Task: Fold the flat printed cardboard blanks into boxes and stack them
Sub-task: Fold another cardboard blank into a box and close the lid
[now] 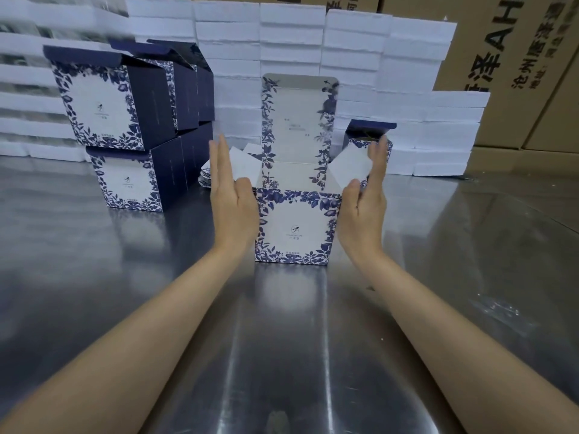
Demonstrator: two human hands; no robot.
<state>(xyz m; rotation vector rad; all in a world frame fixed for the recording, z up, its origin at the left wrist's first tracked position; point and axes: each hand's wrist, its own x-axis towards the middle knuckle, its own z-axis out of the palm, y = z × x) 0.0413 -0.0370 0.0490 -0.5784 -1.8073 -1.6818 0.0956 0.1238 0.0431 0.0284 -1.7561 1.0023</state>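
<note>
On the steel table [282, 355], centre: one box [294, 227] stands upright, floral front panel towards the camera, top unclosed. Lid flap [297, 120] stands vertical at the rear edge; two white side flaps slant outward, left flap [241, 161] and right flap [351, 169].

Left hand [232, 202]: flat, fingers straight and together, palm against the box's left wall, thumb at the top front corner.
Right hand [365, 202]: fingers straight (blurred), lying against the outer face of the right flap, thumb at the flap's lower edge.

Room: bare steel shows before the box and on both sides. The finished stack [125, 136], two tiers, lids ajar, stands well apart to the left rear. Flat blanks [205, 177] lie just behind the left hand. Another open box [369, 133] sits behind the right hand. White foam slabs [291, 42] wall off the rear edge.

Writing: brown cartons [517, 57] at upper right carry large "AH" and "沧州". Box front has a small logo and fine print, too small to read
</note>
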